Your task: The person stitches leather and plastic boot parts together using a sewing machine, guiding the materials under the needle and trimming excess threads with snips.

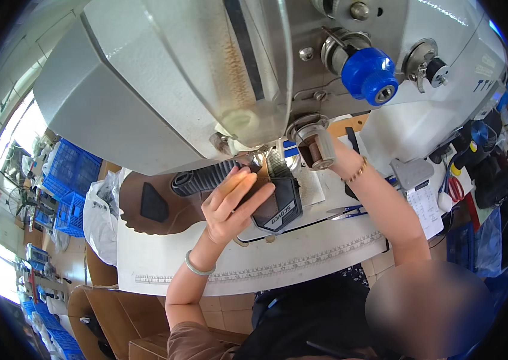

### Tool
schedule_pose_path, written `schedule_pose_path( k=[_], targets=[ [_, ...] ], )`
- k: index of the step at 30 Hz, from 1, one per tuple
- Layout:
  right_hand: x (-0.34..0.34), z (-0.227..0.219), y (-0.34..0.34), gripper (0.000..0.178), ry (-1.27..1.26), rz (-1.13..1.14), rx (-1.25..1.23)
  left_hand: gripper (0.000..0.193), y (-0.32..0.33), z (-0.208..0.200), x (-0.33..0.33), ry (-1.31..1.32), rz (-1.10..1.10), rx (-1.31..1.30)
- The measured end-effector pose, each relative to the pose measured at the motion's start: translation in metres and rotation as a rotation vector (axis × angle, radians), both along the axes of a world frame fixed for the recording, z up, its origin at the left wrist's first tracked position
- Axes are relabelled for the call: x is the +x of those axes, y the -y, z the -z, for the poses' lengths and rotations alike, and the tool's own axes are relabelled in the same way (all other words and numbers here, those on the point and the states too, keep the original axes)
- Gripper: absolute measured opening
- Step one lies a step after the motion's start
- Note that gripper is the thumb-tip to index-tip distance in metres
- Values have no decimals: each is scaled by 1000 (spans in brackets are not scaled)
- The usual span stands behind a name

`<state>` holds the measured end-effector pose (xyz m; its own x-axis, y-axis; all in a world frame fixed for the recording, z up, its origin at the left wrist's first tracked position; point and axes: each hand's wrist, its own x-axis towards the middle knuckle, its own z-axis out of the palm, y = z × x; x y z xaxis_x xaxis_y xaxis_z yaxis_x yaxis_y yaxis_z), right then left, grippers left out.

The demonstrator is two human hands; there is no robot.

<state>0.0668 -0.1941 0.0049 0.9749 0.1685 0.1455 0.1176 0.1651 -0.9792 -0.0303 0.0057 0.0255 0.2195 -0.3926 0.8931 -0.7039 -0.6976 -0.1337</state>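
Note:
A brown sheet workpiece (191,222) with a scalloped edge lies under the head of a grey sewing machine (146,90). Black ribbed pieces (203,179) and a dark angular patch (154,201) sit on it. A black panel with pale lettering (279,209) is at its right part. My left hand (230,207) rests on the work just in front of the needle area, fingers stretched out and a little apart. My right hand (342,157) reaches in behind a clear cylindrical guard (315,147). Its fingers are hidden there, so whatever they touch is out of sight.
A blue knob (371,77) juts from the machine above my right wrist. Blue-handled scissors (348,212) lie on the white table (164,258), which has a ruler strip (260,262) along its front. Red-handled scissors (455,188) and papers (425,210) are at right; blue crates (71,171) at left.

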Motion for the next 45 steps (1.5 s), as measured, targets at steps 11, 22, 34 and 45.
schedule_pose_path(
  k=[11, 22, 34, 45],
  targets=[
    [68, 63, -48, 11, -422, -336, 326, 49, -8, -7, 3, -49, 80, 26],
    [56, 59, -40, 12, -365, -458, 361, 57, -6, -22, 3, -68, -16, 124],
    [28, 38, -29, 9, -242, -366, 437, 58, -11, -33, 11, -133, 24, 192],
    [-6, -17, -36, 9, -117, -184, 490, 20, -28, 2, -39, -392, -55, -253]
  ],
)
